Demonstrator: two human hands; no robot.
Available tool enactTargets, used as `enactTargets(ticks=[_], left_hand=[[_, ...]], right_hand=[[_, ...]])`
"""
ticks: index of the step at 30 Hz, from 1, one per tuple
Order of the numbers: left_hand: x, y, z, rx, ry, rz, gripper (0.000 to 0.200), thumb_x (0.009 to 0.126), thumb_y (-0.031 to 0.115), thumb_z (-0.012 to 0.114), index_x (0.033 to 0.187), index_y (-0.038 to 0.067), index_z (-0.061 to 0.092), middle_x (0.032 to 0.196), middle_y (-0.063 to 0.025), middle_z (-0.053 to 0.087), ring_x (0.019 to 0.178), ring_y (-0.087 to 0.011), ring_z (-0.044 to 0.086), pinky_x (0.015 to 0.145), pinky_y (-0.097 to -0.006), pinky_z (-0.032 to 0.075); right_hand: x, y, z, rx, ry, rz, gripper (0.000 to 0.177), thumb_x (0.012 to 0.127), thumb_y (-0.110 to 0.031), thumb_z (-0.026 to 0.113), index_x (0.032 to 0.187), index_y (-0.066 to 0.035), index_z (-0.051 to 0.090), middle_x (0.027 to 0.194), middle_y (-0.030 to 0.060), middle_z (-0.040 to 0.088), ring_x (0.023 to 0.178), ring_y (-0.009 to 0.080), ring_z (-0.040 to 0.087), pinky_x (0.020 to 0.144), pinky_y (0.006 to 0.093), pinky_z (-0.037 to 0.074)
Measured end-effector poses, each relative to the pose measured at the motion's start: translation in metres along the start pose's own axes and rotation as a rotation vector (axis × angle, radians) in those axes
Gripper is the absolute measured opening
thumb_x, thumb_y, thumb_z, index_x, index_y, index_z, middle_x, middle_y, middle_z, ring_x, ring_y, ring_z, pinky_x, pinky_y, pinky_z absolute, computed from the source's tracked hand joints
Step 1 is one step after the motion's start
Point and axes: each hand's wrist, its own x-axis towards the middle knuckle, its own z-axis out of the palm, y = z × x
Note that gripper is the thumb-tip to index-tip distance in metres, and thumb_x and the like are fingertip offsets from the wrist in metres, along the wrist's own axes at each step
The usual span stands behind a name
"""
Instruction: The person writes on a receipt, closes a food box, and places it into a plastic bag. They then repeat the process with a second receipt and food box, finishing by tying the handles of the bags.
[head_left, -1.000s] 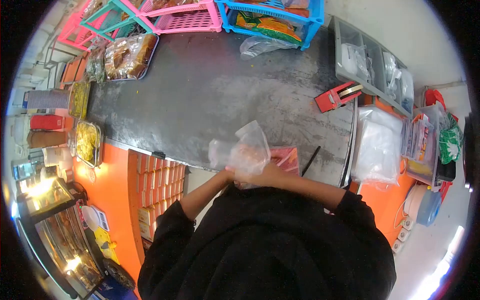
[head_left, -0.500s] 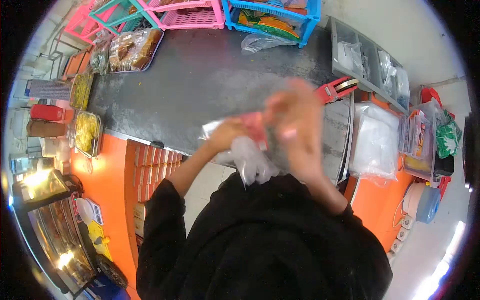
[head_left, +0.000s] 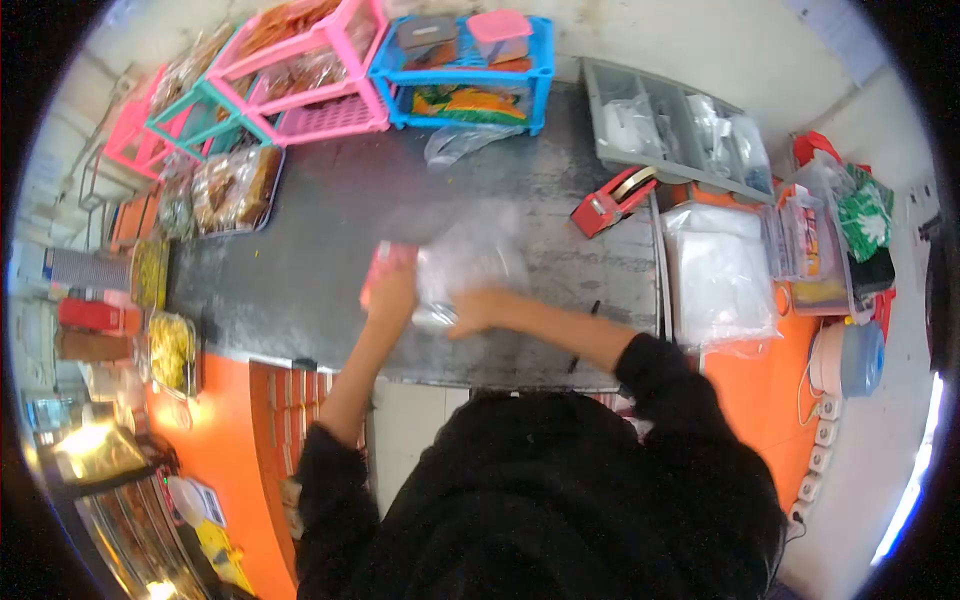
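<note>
My left hand (head_left: 395,290) is closed round a red packet (head_left: 386,262) held low over the dark worktop (head_left: 320,210). A clear plastic bag (head_left: 475,250), blurred by motion, reaches from beside the packet to the right. At the bag's near edge my right hand (head_left: 480,308) is closed on the plastic, its fingers partly smeared. Both hands are close together near the front of the worktop. To their right sits a red tape dispenser (head_left: 612,203).
Pink (head_left: 330,120) and blue (head_left: 460,80) stacking baskets line the back. A grey divided tray (head_left: 675,135) stands back right, with a stack of clear bags (head_left: 722,280) before it. A wrapped tray of brown food (head_left: 235,190) lies at the left. A dark pen-like stick (head_left: 585,337) lies near the front edge.
The head view has shifted. The right hand has come down from its raised position onto the bag, and the bag has swung from below the left hand to its right, over the worktop.
</note>
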Motion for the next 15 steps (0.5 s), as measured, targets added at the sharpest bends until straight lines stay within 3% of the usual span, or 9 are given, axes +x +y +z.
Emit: enactTargets(ticks=[1,2,5,7,8,10,11,13,15], left_hand=[[-0.003,0.006,-0.014,0.008,-0.180,0.314,0.028,0.079,0.017,0.051,0.104,0.005,0.056,0.089,-0.0167,0.062,0.079,-0.0317,0.062,0.067,-0.0423,0.050],[-0.009,0.012,-0.021,0.017,-0.366,0.620,0.025,0.080,0.018,0.050,0.102,0.008,0.057,0.083,-0.0151,0.063,0.074,-0.0290,0.063,0.062,-0.0397,0.051],[-0.007,0.057,-0.002,0.124,-0.477,0.891,0.021,0.080,0.018,0.050,0.098,0.011,0.059,0.070,-0.0091,0.061,0.067,-0.0249,0.063,0.054,-0.0348,0.051],[0.005,0.072,0.009,-0.006,-0.165,1.304,0.021,0.078,0.018,0.050,0.097,0.010,0.058,0.070,-0.0067,0.059,0.062,-0.0251,0.062,0.052,-0.0357,0.051],[0.002,0.073,0.017,-0.012,-0.159,1.309,0.021,0.078,0.018,0.050,0.097,0.010,0.058,0.070,-0.0067,0.059,0.062,-0.0251,0.062,0.052,-0.0357,0.051],[-0.017,0.066,0.031,-0.017,-0.077,0.790,0.022,0.078,0.015,0.051,0.098,0.009,0.056,0.076,-0.0070,0.059,0.065,-0.0244,0.062,0.053,-0.0349,0.050],[-0.016,0.065,0.030,-0.018,-0.072,0.796,0.022,0.078,0.015,0.051,0.098,0.009,0.056,0.076,-0.0070,0.059,0.065,-0.0244,0.062,0.053,-0.0349,0.050],[-0.023,0.062,0.032,-0.329,0.148,0.465,0.027,0.076,0.011,0.054,0.103,0.006,0.054,0.081,-0.0118,0.058,0.071,-0.0268,0.060,0.059,-0.0385,0.049],[-0.048,0.032,0.134,-0.741,0.114,0.176,0.030,0.076,0.010,0.054,0.106,0.005,0.053,0.082,-0.0135,0.056,0.074,-0.0285,0.058,0.062,-0.0405,0.048]], right_hand=[[-0.003,0.030,-0.001,-0.068,-0.324,-0.529,0.104,0.058,-0.035,0.077,0.142,-0.013,0.021,0.144,0.0137,0.025,0.132,0.0294,0.024,0.099,0.0626,0.024],[-0.023,0.030,-0.018,-0.068,-0.315,-0.512,0.104,0.058,-0.035,0.077,0.142,-0.013,0.021,0.144,0.0137,0.025,0.132,0.0294,0.024,0.099,0.0626,0.024],[-0.048,0.021,-0.052,-0.174,-0.357,-0.338,0.090,0.063,-0.035,0.072,0.140,-0.018,0.027,0.143,0.0096,0.030,0.134,0.0252,0.021,0.102,0.0577,0.024],[-0.009,0.035,-0.024,-0.639,0.124,-0.803,0.078,0.070,-0.025,0.066,0.139,-0.019,0.031,0.142,0.0061,0.032,0.131,0.0222,0.030,0.099,0.0581,0.029],[-0.021,0.024,-0.036,-0.642,0.117,-0.797,0.078,0.070,-0.025,0.066,0.139,-0.019,0.031,0.142,0.0061,0.032,0.131,0.0222,0.030,0.099,0.0581,0.029],[-0.043,0.006,-0.063,-0.427,0.681,-0.386,0.054,0.080,-0.020,0.054,0.133,-0.020,0.041,0.130,0.0015,0.048,0.116,0.0231,0.048,0.099,0.0506,0.033],[-0.051,0.024,-0.073,-0.370,0.810,-0.157,0.047,0.080,-0.018,0.054,0.126,-0.017,0.047,0.124,0.0026,0.051,0.113,0.0222,0.050,0.096,0.0471,0.036],[-0.099,0.077,-0.118,-0.428,1.097,0.268,0.028,0.077,-0.013,0.054,0.104,-0.009,0.059,0.107,0.0069,0.059,0.099,0.0226,0.056,0.085,0.0391,0.043],[-0.150,0.143,-0.163,0.070,1.443,0.644,0.023,0.079,-0.009,0.054,0.100,-0.003,0.060,0.095,0.0156,0.060,0.086,0.0306,0.058,0.073,0.0396,0.045]])
